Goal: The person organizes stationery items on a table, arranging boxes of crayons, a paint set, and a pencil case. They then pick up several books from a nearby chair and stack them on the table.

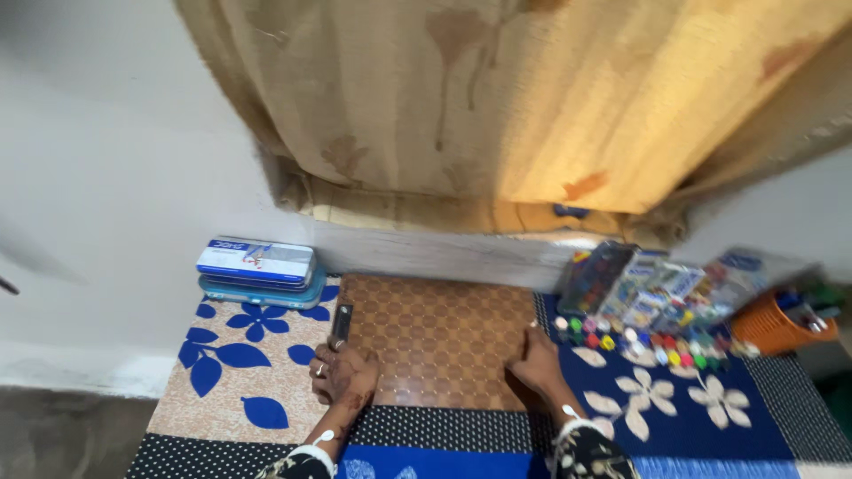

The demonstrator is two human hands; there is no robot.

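Observation:
A brown patterned board (439, 341) lies flat on a blue and beige flowered cloth (235, 372). My left hand (344, 372) grips the board's left edge near its lower corner, just below the metal clip (341, 325) on that edge. A ring shows on one finger of that hand. My right hand (537, 362) rests on the board's right edge, fingers curled against it. Both wrists enter from the bottom of the view in dark patterned sleeves.
Two flat blue and white boxes (257, 269) are stacked at the cloth's back left. Small paint pots (652, 344), paint sets (639, 284) and an orange basket (777, 326) crowd the right. A stained yellow curtain (497, 106) hangs over a ledge behind, beside a white wall.

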